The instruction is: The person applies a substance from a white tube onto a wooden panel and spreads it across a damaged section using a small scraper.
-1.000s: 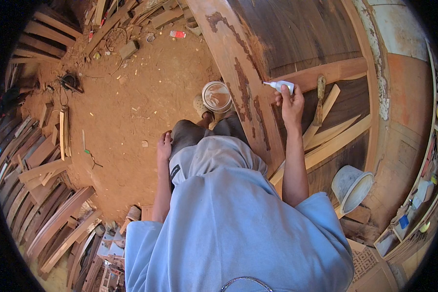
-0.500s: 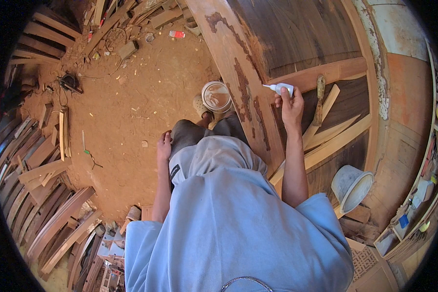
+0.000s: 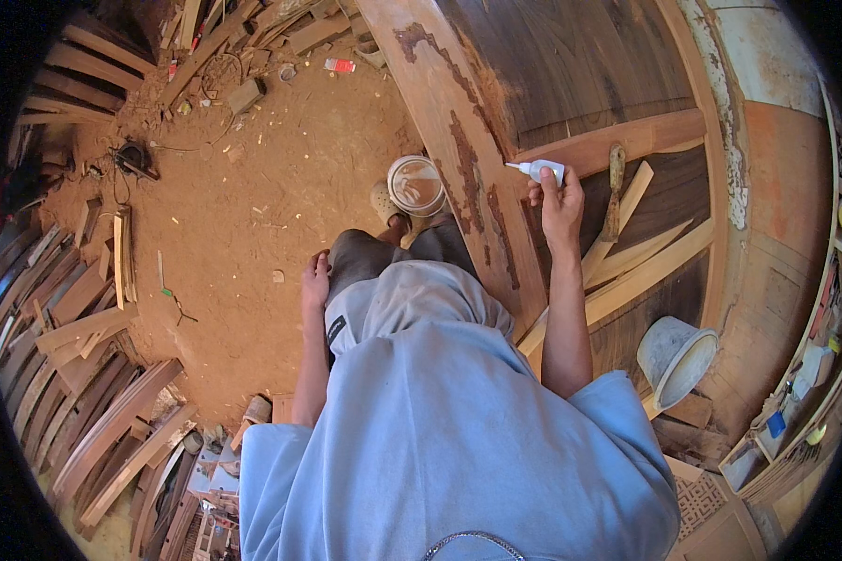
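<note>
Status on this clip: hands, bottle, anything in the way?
Right hand gripping white bottle, nozzle pointing left over wooden frame. Left hand beside left thigh. Long-handled tool right of bottle, clear of nozzle.

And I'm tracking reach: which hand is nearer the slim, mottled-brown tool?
Right: the right hand is just left of the tool, the left hand farther left, by the thigh.

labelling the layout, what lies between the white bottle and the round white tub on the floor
The wide wooden board, with dark brown patches, lies between bottle and tub in the head view.
</note>
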{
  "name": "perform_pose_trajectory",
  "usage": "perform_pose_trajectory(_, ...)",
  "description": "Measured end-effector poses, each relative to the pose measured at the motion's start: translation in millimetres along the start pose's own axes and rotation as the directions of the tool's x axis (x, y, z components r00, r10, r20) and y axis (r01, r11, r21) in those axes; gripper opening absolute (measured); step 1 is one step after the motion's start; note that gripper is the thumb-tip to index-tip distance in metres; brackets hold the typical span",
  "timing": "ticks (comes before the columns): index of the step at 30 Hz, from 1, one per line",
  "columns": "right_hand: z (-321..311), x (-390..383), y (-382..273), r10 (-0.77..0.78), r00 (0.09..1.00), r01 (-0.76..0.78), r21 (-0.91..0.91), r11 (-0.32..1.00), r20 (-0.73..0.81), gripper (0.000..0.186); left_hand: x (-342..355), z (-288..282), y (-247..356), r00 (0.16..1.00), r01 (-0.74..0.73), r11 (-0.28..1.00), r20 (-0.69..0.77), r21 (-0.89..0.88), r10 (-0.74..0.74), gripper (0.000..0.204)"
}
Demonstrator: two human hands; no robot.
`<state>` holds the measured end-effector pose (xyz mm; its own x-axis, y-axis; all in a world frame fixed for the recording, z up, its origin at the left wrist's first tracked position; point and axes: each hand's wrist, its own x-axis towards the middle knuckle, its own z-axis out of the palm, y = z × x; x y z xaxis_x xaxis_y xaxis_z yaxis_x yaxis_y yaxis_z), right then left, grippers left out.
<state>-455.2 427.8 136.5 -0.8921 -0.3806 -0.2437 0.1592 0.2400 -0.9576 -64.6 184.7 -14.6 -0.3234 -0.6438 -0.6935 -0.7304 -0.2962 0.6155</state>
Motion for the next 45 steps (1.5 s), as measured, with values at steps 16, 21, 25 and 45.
perform_pose_trajectory(16,-4.3,-2.0,0.4,0.009,1.000,-0.009,0.015,1.000,-0.001,0.020,4.3,0.0,-5.0,1.000,-0.011,1.000,-0.012,0.029,0.011,0.044)
perform_pose_trajectory(21,-7.7,-2.8,-3.4,0.068,0.997,-0.064,0.113,0.992,-0.029,0.023,7.8,-1.7,-5.8,0.996,-0.086,0.993,0.023,0.075,0.084,0.043)
perform_pose_trajectory(25,-15.9,-9.2,-2.3,0.101,0.995,-0.094,0.240,0.966,-0.016,0.023,7.0,1.4,-13.8,1.000,-0.028,1.000,-0.007,0.000,0.028,0.042)
perform_pose_trajectory(45,-25.6,-15.7,-0.3,0.133,0.989,-0.114,0.239,0.964,-0.066,0.023,6.1,-2.3,-11.0,0.999,-0.026,0.999,0.032,0.034,0.025,0.043)
